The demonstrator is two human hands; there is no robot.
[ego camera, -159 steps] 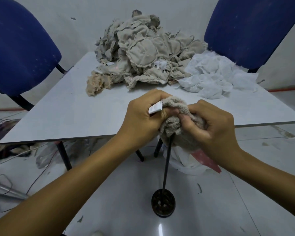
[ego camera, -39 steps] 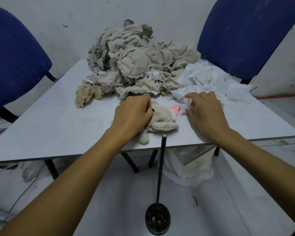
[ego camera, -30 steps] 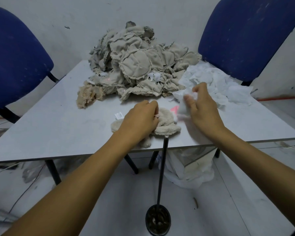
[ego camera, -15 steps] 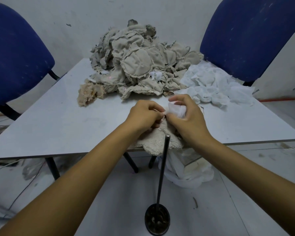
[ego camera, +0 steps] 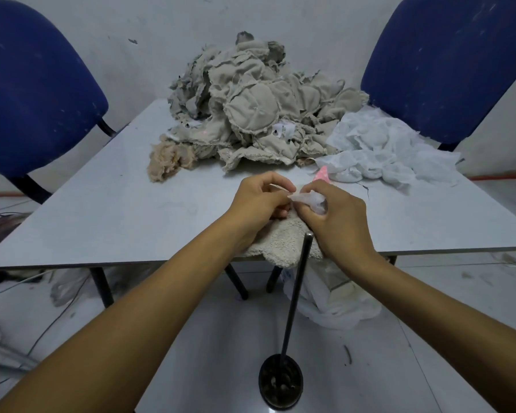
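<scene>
The left hand (ego camera: 259, 201) is pinching the rim of the plush skin (ego camera: 283, 242), which is lying at the near edge of the desk (ego camera: 116, 219) and drooping partly over it. The right hand (ego camera: 337, 222) is gripping a white wad (ego camera: 310, 201) in curled fingers and pointing its tip at that pinch. To do this well, the left hand should be holding what seems to be the opening wide and taut while the right is feeding the wad in by small pushes, so that it is not snagging on the looped pile or bunching at the mouth. The skin is looking cream, nubbly and limp, like terry; the wad is looking thin, crinkled and nearly see-through. At the desk's far side a heap of beige skins (ego camera: 256, 114), flat and frayed at the seams, is resting, and at its far right a drift of white material (ego camera: 382, 147) is lying loose. A slim black rod (ego camera: 295, 293) is standing upright in front of the desk's near edge
</scene>
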